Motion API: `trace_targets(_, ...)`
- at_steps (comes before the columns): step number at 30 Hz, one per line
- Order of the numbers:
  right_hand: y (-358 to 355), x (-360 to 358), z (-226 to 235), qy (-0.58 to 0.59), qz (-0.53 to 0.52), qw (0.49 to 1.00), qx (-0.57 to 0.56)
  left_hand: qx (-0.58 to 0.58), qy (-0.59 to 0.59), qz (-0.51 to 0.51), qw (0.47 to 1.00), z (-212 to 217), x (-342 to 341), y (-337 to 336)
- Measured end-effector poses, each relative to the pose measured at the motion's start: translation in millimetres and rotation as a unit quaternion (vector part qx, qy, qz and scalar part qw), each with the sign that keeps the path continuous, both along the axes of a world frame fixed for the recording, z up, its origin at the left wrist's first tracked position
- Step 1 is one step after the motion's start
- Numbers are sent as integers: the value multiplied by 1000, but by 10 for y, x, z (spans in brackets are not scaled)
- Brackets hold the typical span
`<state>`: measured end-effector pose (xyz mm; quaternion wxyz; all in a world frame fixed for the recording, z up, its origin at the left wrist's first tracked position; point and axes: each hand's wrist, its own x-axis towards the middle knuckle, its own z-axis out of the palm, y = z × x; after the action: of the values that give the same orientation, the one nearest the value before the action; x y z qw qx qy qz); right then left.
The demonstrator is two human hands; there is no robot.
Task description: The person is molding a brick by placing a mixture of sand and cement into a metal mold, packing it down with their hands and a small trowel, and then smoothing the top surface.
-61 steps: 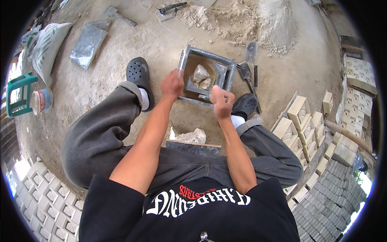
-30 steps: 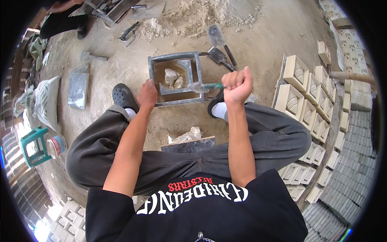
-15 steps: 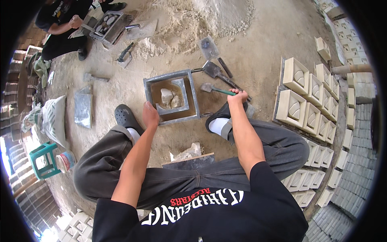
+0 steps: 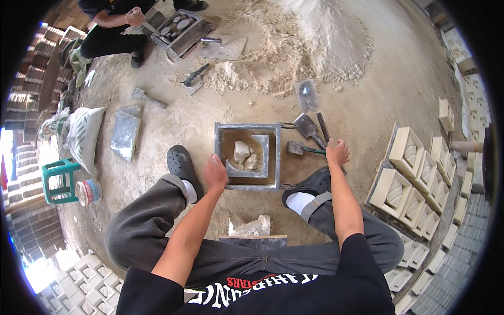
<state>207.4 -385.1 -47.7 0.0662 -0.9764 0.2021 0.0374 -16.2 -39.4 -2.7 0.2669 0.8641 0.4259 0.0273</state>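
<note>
In front of me a square metal-edged mould box [image 4: 247, 127] stands on the ground, a smaller frame [image 4: 264, 157] and pale lumps [image 4: 242, 152] inside it. My left hand [image 4: 215, 173] rests flat along the box's left wall, fingers stretched out together. On the right, my right hand [image 4: 337, 152] is closed around the end of the green handle of a small tool with a grey, blocky head [image 4: 295, 147]. That tool lies low over the ground beside the box. Just beyond it is a dark-bladed hand shovel [image 4: 306, 125], with another flat-bladed shovel [image 4: 307, 94] farther off.
Cast pale blocks [image 4: 407, 152] stand in rows at the right. A powder heap [image 4: 325, 42] lies ahead. A co-worker [image 4: 113, 31] crouches at far left by another box [image 4: 181, 31]. A metal sheet [image 4: 126, 131], sack [image 4: 86, 136] and green stool [image 4: 59, 181] are at left.
The view has shifted, so the scene sits lower and farther right. My right hand still grips the green handle; my left hand remains beside the box.
</note>
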Motion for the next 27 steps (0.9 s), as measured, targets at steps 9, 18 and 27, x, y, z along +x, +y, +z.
trace_targets(9,93,655,-317,9,275,959,70,-37,-4,20,999,-54,-18,-16)
trace_targets(18,376,868,-140,12,313,937,153,-25,-19,18,999,7,-32,-25)
trace_targets(27,1668,1292,419,22,310,932,185,-34,-9,24,999,127,61,-43)
